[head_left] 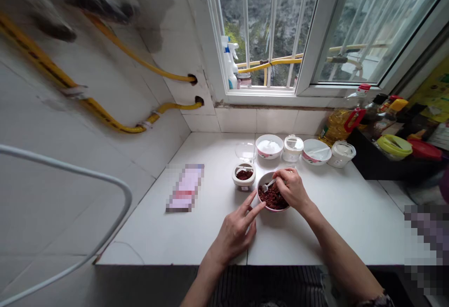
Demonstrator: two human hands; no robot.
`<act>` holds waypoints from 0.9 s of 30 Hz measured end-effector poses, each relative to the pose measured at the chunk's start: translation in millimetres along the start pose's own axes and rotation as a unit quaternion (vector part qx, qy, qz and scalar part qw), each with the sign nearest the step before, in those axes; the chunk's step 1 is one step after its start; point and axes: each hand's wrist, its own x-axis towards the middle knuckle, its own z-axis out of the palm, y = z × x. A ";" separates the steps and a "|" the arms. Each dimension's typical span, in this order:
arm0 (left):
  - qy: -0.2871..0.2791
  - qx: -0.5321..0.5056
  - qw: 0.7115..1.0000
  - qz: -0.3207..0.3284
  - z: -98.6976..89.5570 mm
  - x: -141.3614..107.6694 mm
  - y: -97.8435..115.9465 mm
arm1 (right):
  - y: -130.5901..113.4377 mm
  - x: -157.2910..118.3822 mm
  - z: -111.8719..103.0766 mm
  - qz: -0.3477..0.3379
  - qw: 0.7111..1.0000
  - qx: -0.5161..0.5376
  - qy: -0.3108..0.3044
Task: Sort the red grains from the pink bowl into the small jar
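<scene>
A small white spoon [269,185] is pinched in the fingers of my right hand [293,189]. Its scoop dips into dark red flakes, like crushed dried chili [274,200], inside a white bowl [260,197]. Beside the bowl, my left hand [236,232] has its index and middle fingers stretched out against the near left rim; the thumb side is partly hidden. Just left of the bowl stands a small seasoning jar [243,184] with red flakes inside. Its clear lid [245,150] appears raised behind it.
Behind are a bowl of white powder [269,155], a lidded white jar [293,148], another bowl [316,159] with a white spoon and a second jar [341,154]. An oil bottle [338,122] stands among bottles at right. A blurred pink packet [185,189] lies left.
</scene>
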 end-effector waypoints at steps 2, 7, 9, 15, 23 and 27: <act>0.001 0.003 1.000 0.003 0.1 0.0 0.0 | -0.1 -0.2 -0.3 0.011 1.000 0.007 0.013; 0.003 -0.002 1.000 0.003 -0.3 0.6 0.7 | -0.9 2.2 -9.0 0.055 0.996 0.063 0.029; 0.004 -0.004 1.000 0.001 -0.2 0.6 0.8 | -2.4 3.3 -12.3 0.079 0.991 0.104 0.026; 0.005 -0.006 1.000 0.005 0.3 0.3 0.0 | -5.1 4.1 -14.5 0.121 0.979 0.163 0.022; -0.003 -0.003 1.000 0.002 -0.5 0.6 0.3 | -1.8 7.6 -11.7 0.206 0.930 0.303 0.014; 0.001 -0.005 1.000 0.003 -0.9 1.4 1.0 | -12.4 10.5 -3.8 0.173 0.931 0.317 0.044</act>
